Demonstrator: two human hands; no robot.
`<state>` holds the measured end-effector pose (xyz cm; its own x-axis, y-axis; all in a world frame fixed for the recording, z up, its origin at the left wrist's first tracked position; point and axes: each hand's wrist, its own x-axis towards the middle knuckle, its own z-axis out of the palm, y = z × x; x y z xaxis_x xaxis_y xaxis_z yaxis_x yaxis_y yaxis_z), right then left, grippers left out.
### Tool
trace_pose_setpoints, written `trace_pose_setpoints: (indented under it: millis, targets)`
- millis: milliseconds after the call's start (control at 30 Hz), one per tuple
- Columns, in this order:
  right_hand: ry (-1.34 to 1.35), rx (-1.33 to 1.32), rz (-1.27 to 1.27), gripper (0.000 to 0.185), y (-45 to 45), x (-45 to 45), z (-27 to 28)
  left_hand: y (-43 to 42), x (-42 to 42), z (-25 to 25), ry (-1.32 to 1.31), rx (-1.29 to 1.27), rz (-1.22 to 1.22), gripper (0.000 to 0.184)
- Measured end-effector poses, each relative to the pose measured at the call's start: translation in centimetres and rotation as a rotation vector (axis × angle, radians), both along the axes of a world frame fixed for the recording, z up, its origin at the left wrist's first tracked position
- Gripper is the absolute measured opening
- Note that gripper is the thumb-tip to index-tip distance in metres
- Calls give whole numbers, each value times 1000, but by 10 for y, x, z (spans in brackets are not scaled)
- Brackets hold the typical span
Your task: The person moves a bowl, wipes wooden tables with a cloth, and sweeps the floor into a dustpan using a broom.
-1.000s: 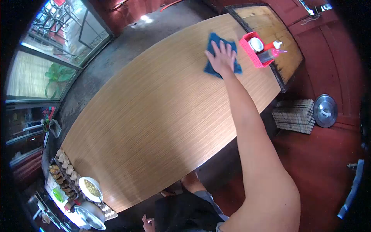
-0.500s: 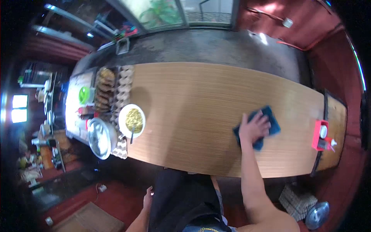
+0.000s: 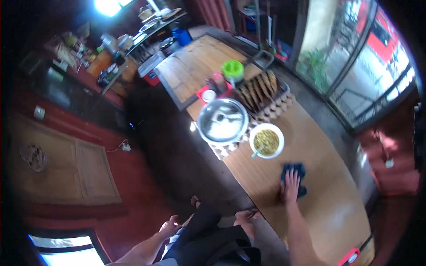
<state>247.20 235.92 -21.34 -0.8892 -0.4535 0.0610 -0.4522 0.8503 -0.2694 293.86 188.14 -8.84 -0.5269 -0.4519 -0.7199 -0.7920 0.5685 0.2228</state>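
My right hand point(image 3: 291, 185) lies flat on a dark blue-green cloth point(image 3: 293, 167) on the wooden table point(image 3: 328, 186). Its fingers are stretched out over the cloth, pressing it to the tabletop. Just beyond the cloth stands a white bowl point(image 3: 280, 150) of yellowish food with a spoon point(image 3: 257, 152) leaning in it. My left hand point(image 3: 169, 227) hangs low beside my body, off the table, with loosely parted fingers and nothing visible in it.
A large metal bowl point(image 3: 222, 122) rests on egg trays point(image 3: 284, 104) beside a rack of browned food pieces point(image 3: 255, 93). Behind them are a green container point(image 3: 233, 70) and a red condiment caddy point(image 3: 202, 94). Another red caddy point(image 3: 350, 257) sits at the near right end. Glass doors point(image 3: 350, 62) stand at right.
My view has turned to the left. My right hand and the cloth have moved along the tabletop toward the white bowl. The left hand still hangs by my side.
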Motion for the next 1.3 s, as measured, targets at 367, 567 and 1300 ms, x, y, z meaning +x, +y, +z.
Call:
trace_pose_setpoints:
  millis: [367, 567, 1300]
  targets:
    - [-341, -88, -502, 29, -114, 203, 88, -239, 64, -58, 452, 128, 285, 72]
    - [-265, -203, -231, 29, -341, 183, 115, -356, 21, -62, 537, 45, 436, 64]
    - [-49, -648, -266, 34, -1157, -525, 168, -932, -223, 1, 387, -69, 268, 45]
